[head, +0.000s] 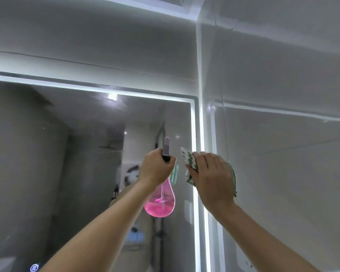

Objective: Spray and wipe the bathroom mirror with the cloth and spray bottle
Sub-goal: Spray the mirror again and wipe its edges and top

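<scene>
Lit mirror [77, 154] beside tiled wall [283, 154]

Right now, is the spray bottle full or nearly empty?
Partly filled, nearer empty. Pink liquid fills only the bulb's bottom in the spray bottle, which the left hand grips by the neck.

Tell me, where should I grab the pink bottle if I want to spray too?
Grab the spray bottle at its thin dark neck, just under the nozzle, coming from behind as the left hand does. The pink belly hanging below looks too round and wide for a sure grip.
</scene>
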The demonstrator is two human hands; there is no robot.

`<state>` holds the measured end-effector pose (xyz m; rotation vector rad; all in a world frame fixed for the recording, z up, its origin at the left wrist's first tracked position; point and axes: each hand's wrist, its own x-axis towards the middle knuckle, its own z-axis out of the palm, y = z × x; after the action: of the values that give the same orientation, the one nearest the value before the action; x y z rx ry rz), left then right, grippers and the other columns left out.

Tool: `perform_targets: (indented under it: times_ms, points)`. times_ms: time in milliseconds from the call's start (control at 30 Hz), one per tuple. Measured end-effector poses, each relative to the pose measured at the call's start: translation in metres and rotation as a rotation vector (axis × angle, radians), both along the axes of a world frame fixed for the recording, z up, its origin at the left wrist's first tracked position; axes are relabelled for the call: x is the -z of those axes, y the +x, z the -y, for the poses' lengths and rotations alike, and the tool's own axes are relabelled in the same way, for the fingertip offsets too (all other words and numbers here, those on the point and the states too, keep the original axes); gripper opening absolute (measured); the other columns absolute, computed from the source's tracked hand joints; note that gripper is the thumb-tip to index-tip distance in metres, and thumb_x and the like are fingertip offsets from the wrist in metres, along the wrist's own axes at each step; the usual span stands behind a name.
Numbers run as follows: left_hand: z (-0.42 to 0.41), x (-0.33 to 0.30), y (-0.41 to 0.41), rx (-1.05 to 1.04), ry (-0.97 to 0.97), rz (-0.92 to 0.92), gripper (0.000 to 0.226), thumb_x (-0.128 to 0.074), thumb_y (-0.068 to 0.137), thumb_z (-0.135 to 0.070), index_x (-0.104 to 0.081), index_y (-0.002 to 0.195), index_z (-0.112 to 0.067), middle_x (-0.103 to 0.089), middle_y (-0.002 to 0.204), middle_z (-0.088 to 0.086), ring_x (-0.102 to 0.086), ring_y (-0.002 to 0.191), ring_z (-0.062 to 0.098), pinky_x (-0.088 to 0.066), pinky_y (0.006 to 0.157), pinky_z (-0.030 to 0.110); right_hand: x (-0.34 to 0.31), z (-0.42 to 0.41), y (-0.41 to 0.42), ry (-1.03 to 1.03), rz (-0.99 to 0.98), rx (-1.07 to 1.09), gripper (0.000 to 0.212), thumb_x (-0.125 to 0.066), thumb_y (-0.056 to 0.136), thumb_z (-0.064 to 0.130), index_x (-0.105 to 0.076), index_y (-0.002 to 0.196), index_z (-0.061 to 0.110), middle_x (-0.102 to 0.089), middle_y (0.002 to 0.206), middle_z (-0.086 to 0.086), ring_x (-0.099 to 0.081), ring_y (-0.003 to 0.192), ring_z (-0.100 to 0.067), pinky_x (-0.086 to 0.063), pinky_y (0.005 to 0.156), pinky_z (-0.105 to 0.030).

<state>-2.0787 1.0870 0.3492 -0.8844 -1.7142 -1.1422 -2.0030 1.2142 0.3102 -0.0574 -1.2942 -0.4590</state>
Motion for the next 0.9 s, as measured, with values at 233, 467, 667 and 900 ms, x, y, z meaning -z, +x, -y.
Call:
perform_targets:
  times_ms: [233,467,667,900]
  points:
    - [0.008,0.01,-0.001,-0.027,-0.029,-0.031,0.018,-0.053,0.083,-0.013,-0.046,0.067,-0.011,-0.044,0.058,-0.002,-0.04,0.054,0.009,-0.03,0.052,0.017,0.013,-0.006,-0.001,0.105,0.018,0.08,0.039,-0.046,0.089,0.038,-0.069,0.097,0.008,-0.069,0.091,-0.008,-0.067,0.084,-0.026,-0.053,0.076,-0.035]
    - [0.011,0.077,0.014,-0.051,-0.005,0.104,0.03,-0.053,0.082,-0.013,-0.038,0.056,-0.017,-0.046,0.058,0.001,-0.043,0.057,0.017,-0.034,0.058,0.029,0.065,-0.009,0.009,0.028,0.098,0.049,0.042,-0.044,0.091,0.04,-0.068,0.099,0.006,-0.069,0.092,-0.01,-0.067,0.082,-0.028,-0.054,0.075,-0.037]
    - [0.013,0.162,0.01,-0.128,-0.045,0.214,0.011,-0.057,0.08,-0.016,-0.056,0.074,-0.008,-0.054,0.069,0.003,-0.048,0.066,0.016,-0.031,0.057,0.012,0.104,-0.015,0.015,-0.019,0.107,0.061,0.039,-0.044,0.092,0.038,-0.067,0.096,0.007,-0.069,0.09,-0.009,-0.067,0.081,-0.027,-0.053,0.074,-0.035]
    - [0.008,0.233,0.008,-0.004,-0.063,0.372,0.009,-0.057,0.077,-0.01,-0.056,0.071,-0.003,-0.057,0.066,0.009,-0.044,0.057,0.015,-0.033,0.052,0.019,0.155,-0.01,0.017,-0.055,0.198,0.045,0.038,-0.044,0.092,0.038,-0.066,0.097,0.008,-0.068,0.091,-0.009,-0.066,0.081,-0.027,-0.053,0.074,-0.036]
